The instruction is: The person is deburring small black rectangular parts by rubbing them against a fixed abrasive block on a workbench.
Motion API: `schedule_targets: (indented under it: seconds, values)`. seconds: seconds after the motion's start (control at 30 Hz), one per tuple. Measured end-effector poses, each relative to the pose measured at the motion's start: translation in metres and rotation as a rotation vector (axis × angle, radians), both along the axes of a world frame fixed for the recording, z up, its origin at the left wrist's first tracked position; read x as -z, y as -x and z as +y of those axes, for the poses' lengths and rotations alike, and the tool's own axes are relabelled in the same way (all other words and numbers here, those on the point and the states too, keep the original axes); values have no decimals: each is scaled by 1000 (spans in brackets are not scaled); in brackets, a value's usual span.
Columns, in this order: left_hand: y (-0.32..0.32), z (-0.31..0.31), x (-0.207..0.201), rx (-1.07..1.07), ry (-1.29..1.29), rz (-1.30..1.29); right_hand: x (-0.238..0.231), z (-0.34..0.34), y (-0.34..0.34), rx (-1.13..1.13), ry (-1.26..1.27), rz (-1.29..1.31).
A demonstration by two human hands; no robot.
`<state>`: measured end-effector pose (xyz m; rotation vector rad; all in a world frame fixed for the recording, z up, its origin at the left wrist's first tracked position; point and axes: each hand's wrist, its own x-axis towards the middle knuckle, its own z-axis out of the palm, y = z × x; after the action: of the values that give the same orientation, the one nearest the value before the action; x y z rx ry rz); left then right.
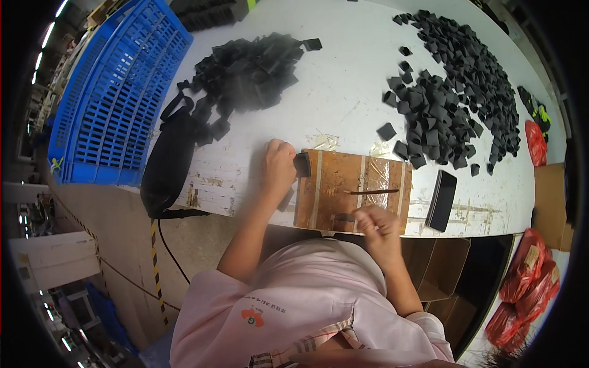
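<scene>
A wooden board [331,184], brown and banded with strips of clear tape, lies at the table's near edge in front of me. At its left edge my left hand [280,167] is closed on a small flat black piece [302,165], which looks like folded fabric. My right hand [379,228] hovers over the board's near right part with its fingers pinched together; what they hold, if anything, does not show. A thin dark brown stick [373,192] lies across the board just beyond that hand. A small dark patch [343,218] shows near the board's front edge.
Black pieces form a flat pile [245,70] at the far left and a heap of small loops [442,104] at the right. A blue plastic crate [116,98] and a black bag [169,162] stand left. Right of the board lies a phone [441,200]; red bags [521,282] sit beyond.
</scene>
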<state>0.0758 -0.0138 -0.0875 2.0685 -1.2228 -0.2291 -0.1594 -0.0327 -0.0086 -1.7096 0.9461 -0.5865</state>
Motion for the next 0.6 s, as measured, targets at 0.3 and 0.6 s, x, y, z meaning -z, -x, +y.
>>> schedule_targets:
  seconds: [0.3,0.6]
  values:
    - [28,19,-86,669,82,829,-17,3,-29,107,351,-33]
    - [81,37,-100,139,246,992,-14,1,-17,260,743,17]
